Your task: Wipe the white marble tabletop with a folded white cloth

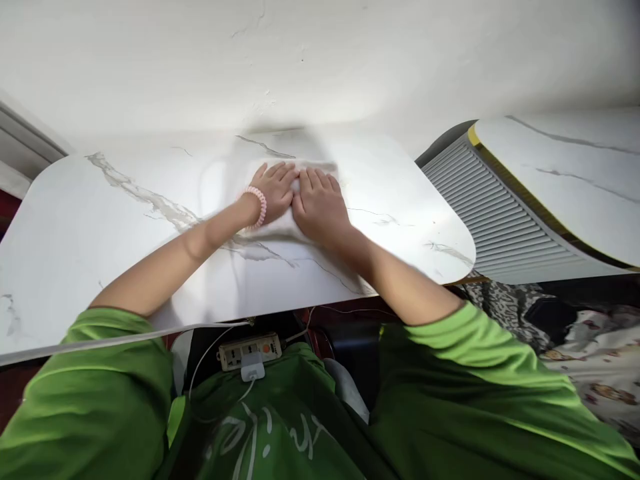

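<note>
**Left hand point(274, 190) and right hand point(320, 203) flat on white cloth point(280, 230)**

Side by side, thumbs nearly touching, fingers stretched out and unclenched, palms down, gripping nothing. Cloth folded, lying under the fingers and reaching just past the fingertips, on the marble table point(100, 227). Pink bracelet point(259, 207) behind the left fingers, at the wrist.

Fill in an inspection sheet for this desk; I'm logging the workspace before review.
Surface: white marbled tabletop, against a white wall.
Job's things: white cloth, lying flat under both hands.
Clutter: nothing seen.
Grippers: left hand, pink bracelet on wrist, and right hand flat, open, on the cloth.
Cables: power strip below the edge, white cable along it.
Surroundings: second marbled top at right, patterned fabric below it.
</note>
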Action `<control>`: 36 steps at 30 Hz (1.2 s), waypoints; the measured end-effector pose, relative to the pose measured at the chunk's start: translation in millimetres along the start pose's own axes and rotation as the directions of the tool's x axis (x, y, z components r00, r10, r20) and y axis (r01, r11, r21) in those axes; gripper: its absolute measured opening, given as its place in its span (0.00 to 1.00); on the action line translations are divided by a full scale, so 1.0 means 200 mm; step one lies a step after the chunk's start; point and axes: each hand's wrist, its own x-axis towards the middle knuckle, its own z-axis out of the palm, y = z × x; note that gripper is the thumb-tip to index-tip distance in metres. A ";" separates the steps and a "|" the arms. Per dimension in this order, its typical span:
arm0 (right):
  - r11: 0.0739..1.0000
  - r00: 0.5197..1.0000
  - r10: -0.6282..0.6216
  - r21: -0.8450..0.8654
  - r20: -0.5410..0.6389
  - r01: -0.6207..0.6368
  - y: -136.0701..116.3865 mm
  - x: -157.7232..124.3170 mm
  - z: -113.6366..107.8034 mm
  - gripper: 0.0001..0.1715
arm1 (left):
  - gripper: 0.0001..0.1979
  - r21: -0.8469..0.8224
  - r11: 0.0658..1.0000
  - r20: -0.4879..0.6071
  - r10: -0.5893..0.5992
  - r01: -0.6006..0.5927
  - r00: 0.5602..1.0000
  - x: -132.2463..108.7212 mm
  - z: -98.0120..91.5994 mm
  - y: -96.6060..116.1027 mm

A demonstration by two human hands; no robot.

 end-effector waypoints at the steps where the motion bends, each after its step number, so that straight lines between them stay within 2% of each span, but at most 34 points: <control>1: 1.000 1.000 -0.001 -0.001 0.006 0.001 -0.06 -0.09 -0.03 0.35 | 0.27 0.002 1.000 0.003 0.019 -0.019 1.000 -0.10 0.00 0.03; 3: 1.000 0.999 -0.022 0.002 0.024 0.022 -0.17 -0.25 -0.08 0.35 | 0.27 0.011 0.999 -0.006 0.037 -0.037 0.999 -0.30 0.00 0.09; 6: 0.994 0.991 -0.113 0.017 0.071 0.112 -0.32 -0.42 -0.16 0.36 | 0.27 0.035 0.999 -0.055 -0.009 0.010 0.998 -0.59 0.01 0.17; 8: 0.983 0.977 -0.183 0.029 0.111 0.181 -0.39 -0.46 -0.20 0.36 | 0.27 0.045 0.997 -0.079 -0.052 0.056 0.995 -0.72 0.01 0.19; 10: 0.972 0.962 -0.236 0.044 0.141 0.232 -0.43 -0.45 -0.20 0.36 | 0.27 0.043 0.995 -0.079 -0.084 0.087 0.993 -0.78 0.00 0.17; 12: 0.965 0.954 -0.261 0.062 0.151 0.254 -0.46 -0.37 -0.18 0.36 | 0.26 0.032 0.992 -0.077 -0.122 0.125 0.990 -0.76 -0.01 0.12; 14: 0.964 0.955 -0.261 0.082 0.138 0.251 -0.47 -0.24 -0.13 0.36 | 0.26 0.022 0.985 -0.084 -0.169 0.172 0.982 -0.68 -0.02 0.02; 21: 0.953 0.960 -0.275 0.147 0.057 0.264 -0.44 0.41 0.16 0.32 | 0.23 0.000 0.951 -0.106 -0.307 0.309 0.946 -0.26 -0.11 -0.44; 25: 0.959 0.968 -0.249 0.147 0.020 0.244 -0.42 0.66 0.27 0.33 | 0.22 -0.023 0.930 -0.140 -0.366 0.366 0.920 -0.09 -0.14 -0.59; 28: 0.968 0.977 -0.212 0.138 0.010 0.208 -0.41 0.71 0.29 0.32 | 0.22 -0.010 0.929 -0.156 -0.366 0.369 0.917 -0.04 -0.14 -0.63; 31: 0.970 0.977 -0.215 0.120 0.009 0.212 -0.42 0.67 0.27 0.32 | 0.23 0.011 0.930 -0.176 -0.360 0.367 0.916 -0.04 -0.13 -0.62; 36: 0.967 0.970 -0.240 0.100 0.040 0.235 -0.46 0.47 0.16 0.32 | 0.24 0.033 0.939 -0.223 -0.327 0.342 0.918 -0.20 -0.09 -0.51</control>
